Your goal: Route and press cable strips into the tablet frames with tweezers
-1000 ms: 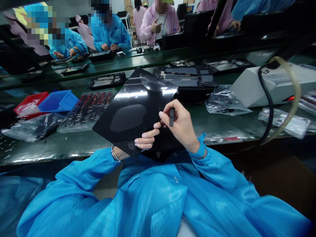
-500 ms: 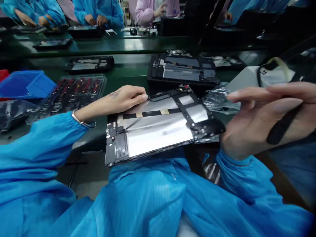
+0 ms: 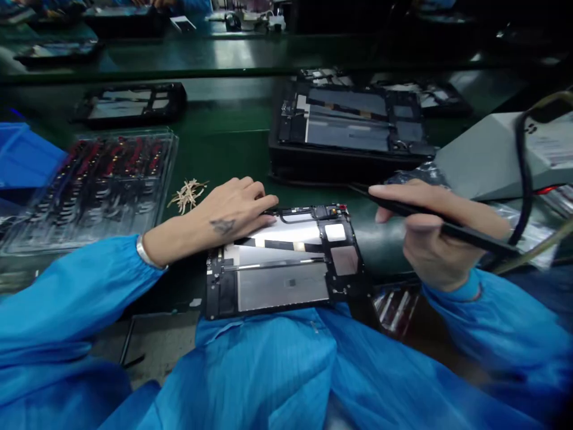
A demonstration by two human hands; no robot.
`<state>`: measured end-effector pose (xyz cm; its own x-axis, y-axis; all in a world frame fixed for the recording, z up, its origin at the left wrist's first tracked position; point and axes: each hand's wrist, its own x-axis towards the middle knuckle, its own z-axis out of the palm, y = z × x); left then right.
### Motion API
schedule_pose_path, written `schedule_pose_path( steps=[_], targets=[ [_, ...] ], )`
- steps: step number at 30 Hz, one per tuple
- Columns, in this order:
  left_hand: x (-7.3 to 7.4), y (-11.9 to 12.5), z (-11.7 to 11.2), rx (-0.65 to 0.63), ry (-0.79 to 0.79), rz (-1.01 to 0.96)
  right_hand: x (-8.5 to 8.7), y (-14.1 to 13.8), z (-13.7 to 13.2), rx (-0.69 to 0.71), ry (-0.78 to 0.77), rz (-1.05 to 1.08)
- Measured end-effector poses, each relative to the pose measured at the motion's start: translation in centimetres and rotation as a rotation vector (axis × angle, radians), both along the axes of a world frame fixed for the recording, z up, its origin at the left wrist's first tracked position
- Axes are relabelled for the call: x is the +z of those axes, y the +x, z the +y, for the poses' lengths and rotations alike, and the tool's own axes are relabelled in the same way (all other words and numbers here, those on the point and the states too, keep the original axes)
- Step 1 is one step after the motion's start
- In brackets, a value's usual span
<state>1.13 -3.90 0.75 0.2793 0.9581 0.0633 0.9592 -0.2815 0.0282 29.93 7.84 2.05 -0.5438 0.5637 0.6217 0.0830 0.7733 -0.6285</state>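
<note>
An opened tablet body (image 3: 286, 280), black frame with silvery plates inside, lies at the near edge of the green bench (image 3: 224, 137), partly over my lap. My left hand (image 3: 233, 209) rests flat on its upper left part, fingers stretched out. My right hand (image 3: 430, 239) hovers to the right of the tablet, fingers closed round a thin black stick tool (image 3: 447, 224) whose tip points left toward the tablet's top right corner.
A stack of black trays with another opened tablet (image 3: 349, 125) stands behind. A clear tray of small parts (image 3: 94, 185) and a blue bin (image 3: 22, 158) sit left. A grey device with a black cable (image 3: 496, 155) is at right. Small beige scraps (image 3: 188, 194) lie near my left hand.
The tablet, held up with its black glass side toward me a second ago, now lies inside-up on the bench edge. My left hand presses on it; my right hand has lowered with the tool.
</note>
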Motion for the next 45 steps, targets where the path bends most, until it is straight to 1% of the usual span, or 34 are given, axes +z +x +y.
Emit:
schedule_pose_path(
  steps=[2,3,5,8,10,12,14,16,18,20,22,24,25,27,29,30,31,33,35,36,38,40,43,45],
  targets=[
    [-0.3,0.1,-0.4,0.052,0.014,0.075,0.1,-1.2,1.1,-0.008,0.039,0.002],
    [-0.4,-0.2,-0.4,0.085,0.005,0.076,0.1,-1.9,1.6,0.004,0.020,-0.014],
    [-0.6,-1.6,0.2,0.155,0.027,0.035,-0.2,-3.3,2.5,0.062,-0.070,-0.062],
    [-1.1,-5.2,2.4,0.261,0.131,-0.088,-1.0,-4.9,3.2,0.148,-0.169,-0.107],
    [-1.7,-7.4,4.4,0.280,0.142,-0.190,-1.6,-5.5,3.4,0.166,-0.244,-0.105],
    [-2.3,-8.7,6.1,0.274,0.129,-0.273,-2.2,-5.7,3.5,0.161,-0.321,-0.092],
    [-2.6,-8.9,7.4,0.271,0.100,-0.341,-2.6,-5.6,3.6,0.142,-0.368,-0.084],
    [-2.7,-8.6,8.3,0.284,0.059,-0.390,-2.9,-5.4,3.7,0.129,-0.388,-0.078],
    [-2.6,-8.2,8.7,0.294,0.024,-0.406,-3.0,-5.3,3.8,0.125,-0.398,-0.081],
    [-2.5,-8.0,8.6,0.299,0.018,-0.404,-2.9,-5.3,3.7,0.131,-0.392,-0.098],
    [-2.2,-7.9,7.9,0.298,0.052,-0.396,-2.8,-5.7,3.5,0.142,-0.350,-0.127],
    [-1.9,-7.5,6.3,0.273,0.088,-0.369,-2.6,-6.5,3.2,0.167,-0.247,-0.146],
    [-1.7,-7.2,5.2,0.245,0.078,-0.352,-2.4,-7.1,3.0,0.188,-0.170,-0.147],
    [-1.3,-6.3,2.8,0.179,0.003,-0.321,-1.8,-8.6,2.7,0.239,0.026,-0.135],
    [-0.9,-5.4,0.3,0.139,-0.043,-0.272,-0.6,-10.4,2.6,0.282,0.219,-0.123],
    [-0.8,-5.1,-0.9,0.133,-0.029,-0.240,0.1,-11.5,2.8,0.296,0.286,-0.127],
    [-0.7,-4.9,-1.9,0.132,0.003,-0.206,1.0,-12.7,3.1,0.309,0.329,-0.146],
    [-0.4,-4.7,-3.5,0.137,0.067,-0.155,2.7,-15.4,4.4,0.350,0.345,-0.239],
    [-0.1,-4.8,-4.7,0.155,0.106,-0.152,3.9,-18.4,6.1,0.415,0.334,-0.409],
    [0.0,-4.8,-5.3,0.165,0.118,-0.159,4.2,-19.8,7.1,0.462,0.336,-0.500],
    [0.1,-5.0,-6.2,0.177,0.137,-0.182,4.1,-22.3,8.8,0.511,0.357,-0.643],
    [0.0,-5.2,-7.1,0.174,0.149,-0.209,3.4,-24.0,10.0,0.475,0.396,-0.719],
    [-0.3,-5.6,-8.4,0.162,0.148,-0.238,1.8,-24.9,10.6,0.382,0.423,-0.762],
    [-0.6,-6.0,-9.1,0.153,0.165,-0.254,1.1,-24.8,10.5,0.351,0.395,-0.694]
  ],
)
